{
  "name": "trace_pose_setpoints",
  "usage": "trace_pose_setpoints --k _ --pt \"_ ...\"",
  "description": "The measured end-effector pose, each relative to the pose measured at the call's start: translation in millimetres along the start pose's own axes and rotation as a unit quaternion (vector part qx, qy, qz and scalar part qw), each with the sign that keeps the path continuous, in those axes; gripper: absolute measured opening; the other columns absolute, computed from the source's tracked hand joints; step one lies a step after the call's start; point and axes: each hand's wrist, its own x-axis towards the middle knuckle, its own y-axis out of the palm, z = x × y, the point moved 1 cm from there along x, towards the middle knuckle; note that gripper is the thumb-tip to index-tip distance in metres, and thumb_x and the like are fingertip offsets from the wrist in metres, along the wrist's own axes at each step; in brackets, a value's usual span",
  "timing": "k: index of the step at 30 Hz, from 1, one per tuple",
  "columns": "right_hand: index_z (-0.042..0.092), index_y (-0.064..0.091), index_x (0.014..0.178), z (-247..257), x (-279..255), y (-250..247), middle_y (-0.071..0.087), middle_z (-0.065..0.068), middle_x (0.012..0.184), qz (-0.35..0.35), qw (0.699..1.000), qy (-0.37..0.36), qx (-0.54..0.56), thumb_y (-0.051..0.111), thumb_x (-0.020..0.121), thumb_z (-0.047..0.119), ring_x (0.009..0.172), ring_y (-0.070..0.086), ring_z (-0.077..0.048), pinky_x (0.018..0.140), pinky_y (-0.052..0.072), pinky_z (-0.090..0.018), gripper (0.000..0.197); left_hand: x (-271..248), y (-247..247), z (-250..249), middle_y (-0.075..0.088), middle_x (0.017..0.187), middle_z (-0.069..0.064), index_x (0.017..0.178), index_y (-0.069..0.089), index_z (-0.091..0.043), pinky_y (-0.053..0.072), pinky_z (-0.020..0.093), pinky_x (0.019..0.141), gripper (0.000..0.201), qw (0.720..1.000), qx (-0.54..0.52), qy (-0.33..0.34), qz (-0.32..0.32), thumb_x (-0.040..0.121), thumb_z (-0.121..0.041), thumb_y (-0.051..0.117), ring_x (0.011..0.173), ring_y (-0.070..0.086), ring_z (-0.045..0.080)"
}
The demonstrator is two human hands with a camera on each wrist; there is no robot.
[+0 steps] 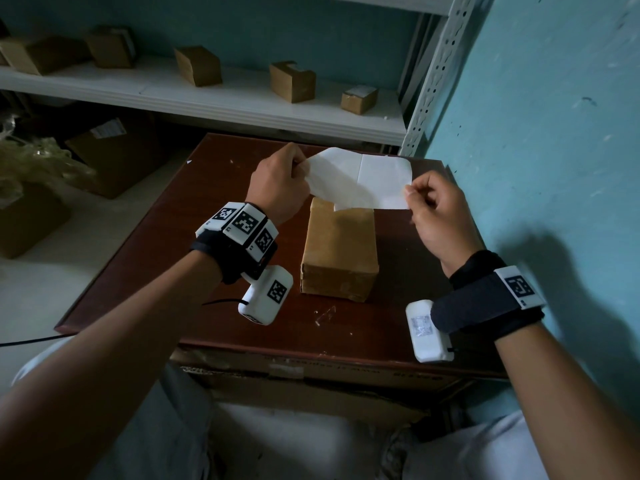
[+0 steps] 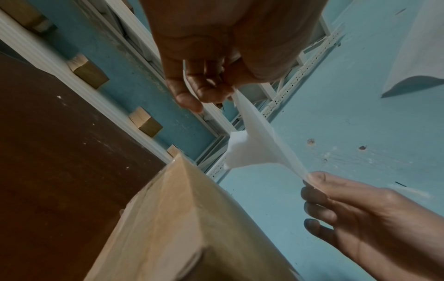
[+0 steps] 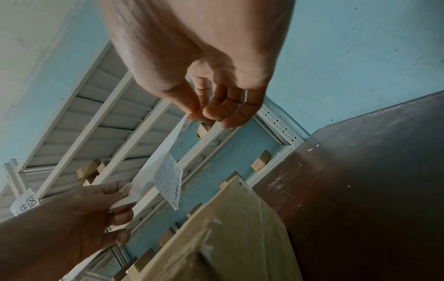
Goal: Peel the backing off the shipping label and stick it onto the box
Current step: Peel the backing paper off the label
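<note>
Hands are holding a white label sheet [image 1: 360, 178] in the air over the far end of a box [image 1: 339, 251], which is lying on a dark brown table [image 1: 173, 237]. The left hand [image 1: 278, 183] is pinching the sheet's left end between thumb and fingertips, and the right hand [image 1: 438, 216] is pinching its right edge the same way, its other fingers loosely curled. Between them the paper is splitting into two layers: in the left wrist view one translucent layer [image 2: 271, 140] is running taut from hand to hand while a whiter flap [image 2: 236, 152] is hanging off it. In the right wrist view that hanging flap [image 3: 168, 182] is showing fine rows of print on the side facing the box. I cannot tell which layer is the label and which the backing. The sheet is not touching the box; its lower edge is hanging just above the top. Behind the table, small cartons [image 1: 199, 65] are sitting on a white shelf [image 1: 242, 105] against a blue wall [image 1: 536, 116].
</note>
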Motion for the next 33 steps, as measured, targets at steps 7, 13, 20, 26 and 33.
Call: trace_pose_setpoints --k 7,13,20,26,33 --pt "0.011 0.057 0.098 -1.0 0.1 -0.1 0.059 -0.002 0.084 0.003 1.000 0.002 -0.003 0.052 0.099 0.021 0.074 0.056 -0.013 0.071 0.048 -0.030 0.011 0.2 -0.6 0.4 0.056 0.092 0.001 0.090 0.053 -0.016 0.052 0.036 0.066 0.011 1.000 -0.003 0.001 0.002 0.093 -0.010 0.045 0.079 0.061 0.024" --pt "0.010 0.057 0.098 -1.6 0.6 -0.4 0.057 0.002 0.082 0.001 1.000 0.003 -0.003 0.052 0.099 0.020 0.074 0.055 -0.011 0.070 0.048 -0.028 0.011 1.4 -0.1 2.4 0.056 0.094 0.001 0.091 0.054 -0.016 0.051 0.034 0.067 0.011 1.000 -0.001 0.004 0.001 0.093 -0.010 0.046 0.082 0.061 0.024" --pt "0.010 0.057 0.098 -2.2 1.0 -1.5 0.056 0.003 0.080 0.001 1.000 0.001 -0.008 0.052 0.099 0.020 0.071 0.054 -0.008 0.067 0.047 -0.022 0.011 1.1 -1.4 1.9 0.057 0.097 0.002 0.094 0.055 -0.014 0.056 0.041 0.073 0.011 1.000 -0.003 0.004 0.002 0.093 -0.010 0.045 0.085 0.062 0.026" --pt "0.010 0.057 0.099 -2.7 1.2 -2.2 0.057 0.002 0.082 0.002 1.000 0.001 -0.009 0.052 0.099 0.020 0.075 0.056 -0.011 0.071 0.048 -0.026 0.012 1.3 -1.9 2.6 0.057 0.096 0.001 0.094 0.056 -0.015 0.056 0.045 0.075 0.011 1.000 -0.001 0.003 0.003 0.093 -0.010 0.046 0.084 0.063 0.026" --pt "0.008 0.057 0.099 -3.3 1.5 -2.0 0.058 0.000 0.082 0.002 1.000 0.001 -0.008 0.052 0.099 0.021 0.074 0.056 -0.014 0.073 0.050 -0.033 0.014 1.6 -2.3 1.8 0.057 0.093 0.001 0.094 0.055 -0.014 0.051 0.034 0.068 0.011 1.000 0.003 0.010 -0.007 0.095 -0.011 0.045 0.081 0.061 0.023"
